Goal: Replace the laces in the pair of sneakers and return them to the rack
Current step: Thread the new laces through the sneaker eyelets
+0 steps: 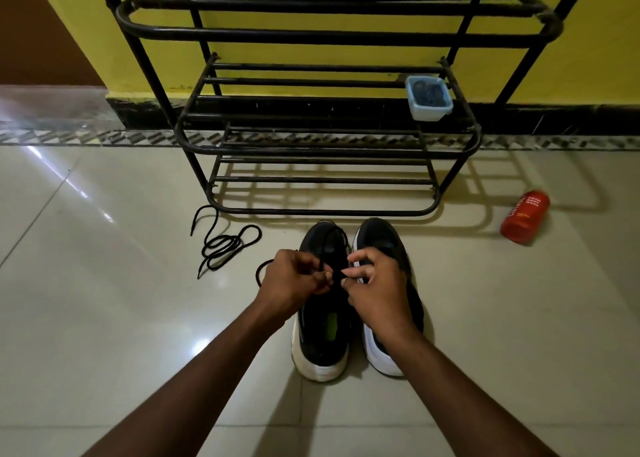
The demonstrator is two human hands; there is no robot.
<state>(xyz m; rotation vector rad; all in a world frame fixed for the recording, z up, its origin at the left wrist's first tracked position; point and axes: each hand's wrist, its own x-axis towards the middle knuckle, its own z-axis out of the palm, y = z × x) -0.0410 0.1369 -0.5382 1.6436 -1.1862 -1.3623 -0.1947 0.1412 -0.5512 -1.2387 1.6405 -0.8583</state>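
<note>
Two black sneakers with white soles stand side by side on the tiled floor, toes toward the rack: the left sneaker (323, 332) and the right sneaker (381, 242). My left hand (294, 283) and my right hand (375, 283) meet over the left sneaker's eyelets, each pinching a black lace (327, 245) that runs up over the toe and loops out to the left of my left hand. A loose black lace (225, 243) lies coiled on the floor to the left. The black metal shoe rack (325, 145) stands just beyond the sneakers.
A small light-blue plastic tub (429, 98) holding dark coiled laces sits at the right end of the rack's middle shelf. A red bottle (524, 221) lies on the floor to the right. A yellow wall stands behind the rack.
</note>
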